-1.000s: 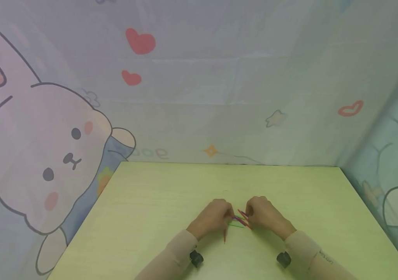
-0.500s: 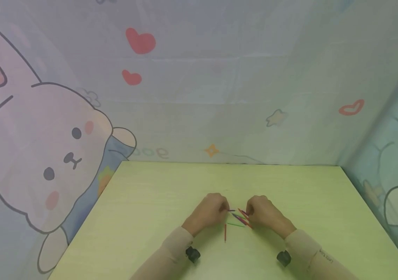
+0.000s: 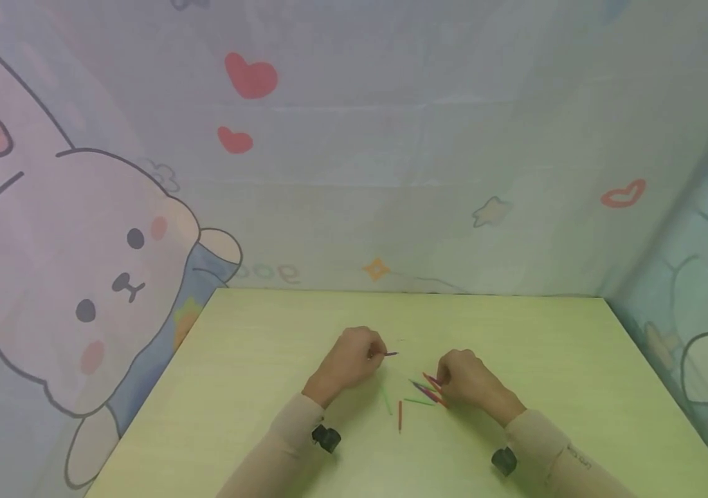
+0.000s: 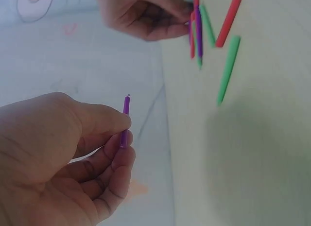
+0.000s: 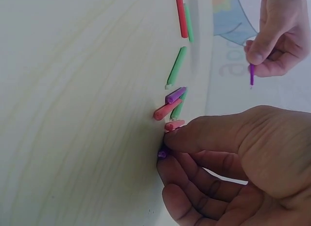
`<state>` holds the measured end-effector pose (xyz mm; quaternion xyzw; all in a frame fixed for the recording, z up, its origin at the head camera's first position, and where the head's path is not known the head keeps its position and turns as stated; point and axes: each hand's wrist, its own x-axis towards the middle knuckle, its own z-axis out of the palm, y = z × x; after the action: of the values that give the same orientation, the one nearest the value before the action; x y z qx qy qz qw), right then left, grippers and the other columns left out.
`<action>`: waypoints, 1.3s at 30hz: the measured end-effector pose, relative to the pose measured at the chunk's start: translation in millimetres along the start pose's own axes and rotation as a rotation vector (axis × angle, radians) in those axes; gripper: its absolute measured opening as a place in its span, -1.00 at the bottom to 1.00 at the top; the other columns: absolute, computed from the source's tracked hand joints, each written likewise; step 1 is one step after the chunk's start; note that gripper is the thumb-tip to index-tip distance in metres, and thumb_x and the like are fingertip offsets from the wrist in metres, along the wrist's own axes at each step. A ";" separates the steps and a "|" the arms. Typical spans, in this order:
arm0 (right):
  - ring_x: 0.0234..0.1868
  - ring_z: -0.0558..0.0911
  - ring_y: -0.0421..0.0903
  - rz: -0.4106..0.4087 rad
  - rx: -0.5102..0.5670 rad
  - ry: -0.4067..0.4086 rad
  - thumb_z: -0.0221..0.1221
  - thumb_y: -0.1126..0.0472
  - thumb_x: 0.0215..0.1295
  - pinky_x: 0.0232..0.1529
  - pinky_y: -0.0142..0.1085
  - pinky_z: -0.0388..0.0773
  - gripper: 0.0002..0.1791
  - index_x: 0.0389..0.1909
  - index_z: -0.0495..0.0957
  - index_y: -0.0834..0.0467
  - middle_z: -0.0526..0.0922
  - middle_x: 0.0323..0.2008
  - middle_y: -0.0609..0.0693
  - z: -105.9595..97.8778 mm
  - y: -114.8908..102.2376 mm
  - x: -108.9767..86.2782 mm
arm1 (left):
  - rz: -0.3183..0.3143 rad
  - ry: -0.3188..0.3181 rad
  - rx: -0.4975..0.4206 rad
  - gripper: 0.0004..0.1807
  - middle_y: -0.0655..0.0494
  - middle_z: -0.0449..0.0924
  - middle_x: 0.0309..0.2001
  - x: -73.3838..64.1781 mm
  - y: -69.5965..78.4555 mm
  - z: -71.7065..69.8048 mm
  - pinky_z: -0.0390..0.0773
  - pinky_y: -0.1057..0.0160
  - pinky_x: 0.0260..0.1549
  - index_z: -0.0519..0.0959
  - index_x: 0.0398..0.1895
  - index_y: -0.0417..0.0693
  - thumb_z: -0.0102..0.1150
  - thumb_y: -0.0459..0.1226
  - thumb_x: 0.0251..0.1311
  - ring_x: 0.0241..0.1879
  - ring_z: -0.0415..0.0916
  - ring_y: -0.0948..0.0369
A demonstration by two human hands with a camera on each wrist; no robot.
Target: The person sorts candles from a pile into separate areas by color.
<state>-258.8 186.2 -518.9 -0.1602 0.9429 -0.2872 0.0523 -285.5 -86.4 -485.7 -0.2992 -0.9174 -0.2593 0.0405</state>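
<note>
My left hand [image 3: 347, 361] is raised over the table, left of a small pile, and pinches a thin purple stick [image 4: 127, 105] between thumb and forefinger. The stick has a small tip at its end. My right hand [image 3: 473, 380] is low at the pile's right side. Its thumb and forefinger pinch another purple stick [image 5: 163, 153], mostly hidden by the fingertips. Beside those fingers lie a red stick [image 5: 167, 110], a purple stick [image 5: 176, 95] and a green stick [image 5: 179, 108], crossing one another.
Left of the pile, a red stick [image 3: 400, 416] and a green stick [image 3: 386, 400] lie apart on the pale yellow table [image 3: 291, 325]. Another green stick [image 3: 419, 401] lies just in front of the pile. A printed cloth [image 3: 354, 173] hangs behind the table.
My left hand has drawn away from the pile, up and to the left, with the purple stick. A green stick beneath it has come into view. The right hand has barely moved.
</note>
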 end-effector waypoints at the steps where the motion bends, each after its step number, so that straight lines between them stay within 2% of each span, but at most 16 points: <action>1: -0.34 0.63 -0.11 -0.002 -0.001 -0.002 0.40 0.55 0.05 -0.23 -0.16 0.72 -0.80 -0.36 0.75 0.21 0.76 -0.36 -0.02 0.4 0.0 0.1 | -0.008 0.013 -0.009 -0.89 0.00 0.80 -0.16 -0.9 -2.1 -3.1 0.76 0.16 -0.09 0.84 -0.13 -0.22 0.34 -0.43 0.48 -0.11 0.74 0.09; 6: -0.30 0.66 -0.10 -0.002 -0.006 -0.003 0.39 0.55 0.05 -0.18 -0.13 0.74 -0.78 -0.35 0.76 0.20 0.78 -0.31 -0.02 0.5 0.1 0.1 | -0.033 0.068 -0.021 -0.90 0.01 0.78 -0.18 -3.6 -9.8 -18.1 0.75 0.13 -0.13 0.83 -0.15 -0.18 0.35 -0.45 0.46 -0.16 0.72 0.10; 11: -0.28 0.66 -0.09 -0.008 -0.001 0.004 0.37 0.57 0.04 -0.16 -0.11 0.75 -0.77 -0.34 0.76 0.21 0.78 -0.29 -0.01 0.4 0.2 -0.9 | -0.067 0.085 -0.042 -0.91 0.03 0.76 -0.19 -8.8 -17.0 -28.3 0.73 0.13 -0.15 0.82 -0.15 -0.17 0.35 -0.44 0.47 -0.18 0.69 0.13; 18: -0.33 0.62 -0.10 0.005 0.025 -0.016 0.32 0.57 0.06 -0.23 -0.16 0.71 -0.77 -0.33 0.76 0.21 0.78 -0.30 -0.01 2.7 -1.9 -2.2 | -0.144 0.166 -0.021 -0.94 0.09 0.74 -0.27 -20.6 -39.6 -40.8 0.71 0.14 -0.21 0.82 -0.17 -0.18 0.40 -0.44 0.43 -0.27 0.63 0.20; 25: -0.34 0.65 -0.08 -0.002 -0.010 0.012 0.36 0.56 0.03 -0.24 -0.14 0.72 -0.79 -0.37 0.75 0.22 0.75 -0.35 0.00 -0.3 -0.7 -1.1 | -0.174 0.214 -0.026 -0.95 0.06 0.77 -0.25 -24.0 -53.7 -60.8 0.74 0.08 -0.16 0.81 -0.15 -0.19 0.40 -0.42 0.43 -0.24 0.69 0.14; 32: -0.35 0.67 -0.09 0.000 -0.012 -0.001 0.41 0.53 0.07 -0.24 -0.15 0.75 -0.81 -0.34 0.76 0.22 0.76 -0.36 -0.01 0.8 0.2 0.4 | -0.254 0.268 0.012 -0.94 0.02 0.77 -0.27 -40.8 -70.4 -77.8 0.74 0.01 -0.13 0.80 -0.15 -0.23 0.39 -0.44 0.41 -0.23 0.70 0.09; 39: -0.34 0.64 -0.10 0.019 -0.014 0.004 0.38 0.55 0.05 -0.24 -0.16 0.71 -0.79 -0.37 0.74 0.20 0.74 -0.36 -0.04 1.2 0.1 -0.1 | -0.275 0.293 0.018 -0.94 -0.01 0.77 -0.27 -54.1 -83.8 -89.0 0.73 -0.05 -0.11 0.80 -0.16 -0.23 0.39 -0.45 0.40 -0.22 0.70 0.03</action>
<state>-258.5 185.7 -520.0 -0.1512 0.9464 -0.2806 0.0520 -296.2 -217.0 -459.2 -0.1300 -0.9362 -0.2948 0.1406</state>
